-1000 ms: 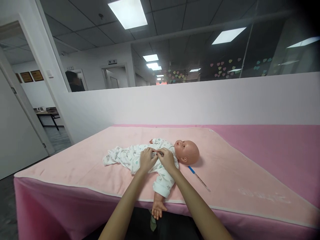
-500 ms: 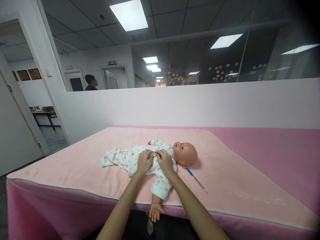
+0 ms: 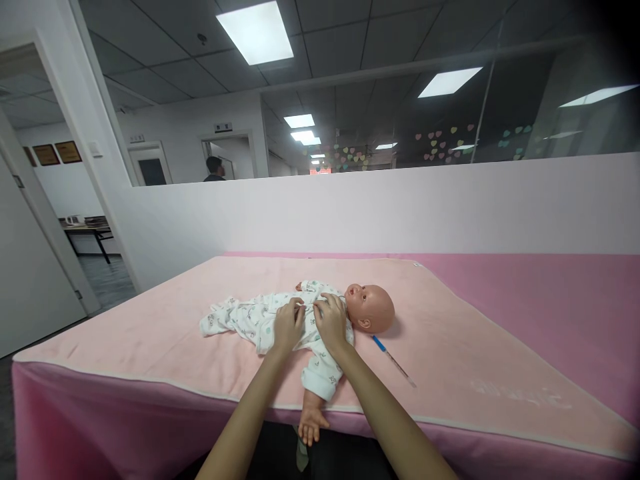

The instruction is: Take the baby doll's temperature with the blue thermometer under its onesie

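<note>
A baby doll lies on its back, its head to the right, dressed in a white patterned romper. My left hand is at the belly front, fingers curled against the cloth near the middle seam and seemingly pinching it. My right hand rests on the chest, its fingers bent but spread apart over the fabric. A small gap separates the two hands. The fingertips partly cover the front opening, so any fastener there cannot be made out. One doll arm reaches toward me over the table's near edge.
A pen-like stick with a blue end lies right of the doll, below its head. A peach blanket covers part of the pink tabletop. Behind stands a white half wall with glass above; a person is beyond it.
My hands have drawn slightly apart from where their fingertips met at the romper front. The right fingers have spread over the chest. The person beyond the glass has moved right.
</note>
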`<action>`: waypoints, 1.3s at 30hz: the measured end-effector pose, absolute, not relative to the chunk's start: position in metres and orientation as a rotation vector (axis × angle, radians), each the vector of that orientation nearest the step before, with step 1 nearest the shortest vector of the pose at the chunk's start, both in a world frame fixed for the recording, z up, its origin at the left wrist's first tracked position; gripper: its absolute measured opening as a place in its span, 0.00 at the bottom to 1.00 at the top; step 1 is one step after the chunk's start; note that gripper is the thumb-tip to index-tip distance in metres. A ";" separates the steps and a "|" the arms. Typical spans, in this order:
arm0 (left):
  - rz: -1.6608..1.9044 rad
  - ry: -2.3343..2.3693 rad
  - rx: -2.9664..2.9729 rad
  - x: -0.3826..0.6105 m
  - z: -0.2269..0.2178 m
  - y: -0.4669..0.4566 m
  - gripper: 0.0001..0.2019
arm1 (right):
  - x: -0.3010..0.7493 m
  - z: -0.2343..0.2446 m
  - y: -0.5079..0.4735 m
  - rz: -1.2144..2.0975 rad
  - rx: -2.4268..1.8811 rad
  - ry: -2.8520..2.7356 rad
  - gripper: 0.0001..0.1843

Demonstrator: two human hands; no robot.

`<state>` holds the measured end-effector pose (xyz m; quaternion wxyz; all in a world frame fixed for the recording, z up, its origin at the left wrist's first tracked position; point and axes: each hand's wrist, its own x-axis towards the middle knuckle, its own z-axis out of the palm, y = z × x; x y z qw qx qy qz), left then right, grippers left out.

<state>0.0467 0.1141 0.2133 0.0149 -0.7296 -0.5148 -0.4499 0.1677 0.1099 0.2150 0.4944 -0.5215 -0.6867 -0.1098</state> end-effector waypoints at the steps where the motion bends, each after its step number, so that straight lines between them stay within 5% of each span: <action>1: -1.400 -1.597 -2.271 0.046 0.213 0.114 0.13 | 0.167 0.215 0.110 -0.271 -1.265 -1.670 0.12; 8: -1.199 -1.491 -2.197 0.048 0.215 0.105 0.11 | 0.166 0.218 0.102 -0.292 -1.129 -1.853 0.09; 39: -1.310 -1.647 -1.834 0.032 0.216 0.103 0.07 | 0.136 0.215 0.119 -0.139 -1.118 -1.795 0.01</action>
